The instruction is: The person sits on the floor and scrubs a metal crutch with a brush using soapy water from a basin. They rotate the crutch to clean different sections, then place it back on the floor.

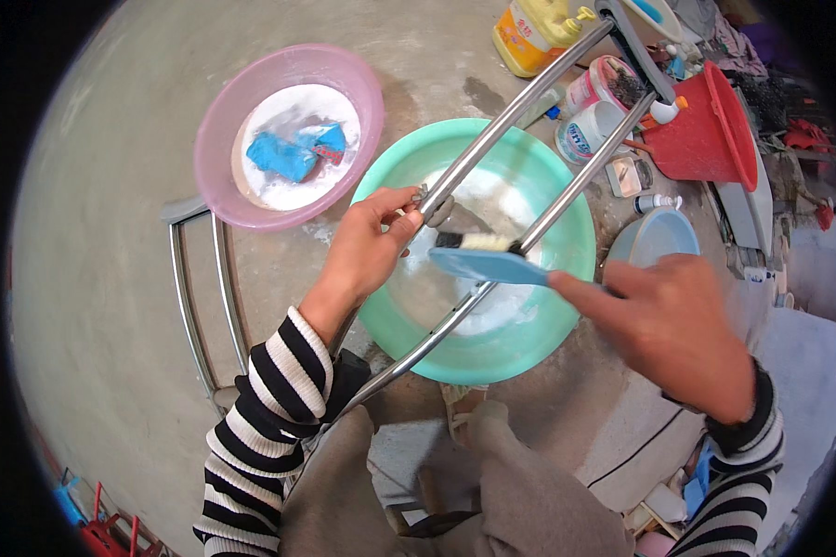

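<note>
My left hand (366, 244) grips one rail of a shiny metal tubular frame (467, 157). The frame slants over a green plastic basin (380, 320) with whitish, foamy water (421, 292) inside. By my left fingertips a small grey fitting (440, 211) sits on the rail. In my right hand (676, 327) is the handle of a blue scrub brush (491, 266). Its cream and black bristles (486, 241) face away from me, close against the other rail; whether they touch it I cannot tell. The hand is slightly blurred.
A pink basin (209, 167) holds suds and a blue cloth (282, 157). Another tubular metal frame (195, 320) stands left. Behind and right are a yellow pump jug (529, 42), a white tub (582, 136), a red dustpan (697, 132) and a pale blue basin (658, 237).
</note>
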{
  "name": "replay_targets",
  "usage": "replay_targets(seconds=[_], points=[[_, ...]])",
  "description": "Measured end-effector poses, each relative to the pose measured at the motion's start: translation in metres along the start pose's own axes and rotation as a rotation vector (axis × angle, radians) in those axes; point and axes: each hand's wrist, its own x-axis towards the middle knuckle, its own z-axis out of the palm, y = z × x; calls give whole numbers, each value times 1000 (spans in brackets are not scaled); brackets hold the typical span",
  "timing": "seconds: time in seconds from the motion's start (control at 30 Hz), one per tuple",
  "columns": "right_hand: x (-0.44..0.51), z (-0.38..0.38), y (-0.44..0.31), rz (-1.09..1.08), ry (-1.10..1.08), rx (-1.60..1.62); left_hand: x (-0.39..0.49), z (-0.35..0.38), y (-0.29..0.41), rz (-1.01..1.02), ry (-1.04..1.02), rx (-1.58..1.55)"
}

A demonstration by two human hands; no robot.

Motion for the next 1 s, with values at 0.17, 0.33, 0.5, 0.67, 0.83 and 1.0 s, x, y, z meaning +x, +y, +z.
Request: replay_targets(seconds=[0.17, 0.33, 0.5, 0.67, 0.83, 1.0], points=[[8, 52, 2, -30, 183, 144, -1, -6, -6, -21, -9, 29], [-19, 56, 10, 34, 148, 153, -2, -15, -12, -44, 57, 16], [-18, 61, 9, 40, 327, 223, -2, -15, -10, -91, 24, 8], [-38, 70, 5, 104, 167, 279, -5, -16, -11, -74, 28, 12], [-45, 82, -1, 136, 361, 326, -4, -14, -11, -81, -66, -61], [-65, 108, -14, 233, 334, 536, -6, -16, -11, -93, 5, -11]])
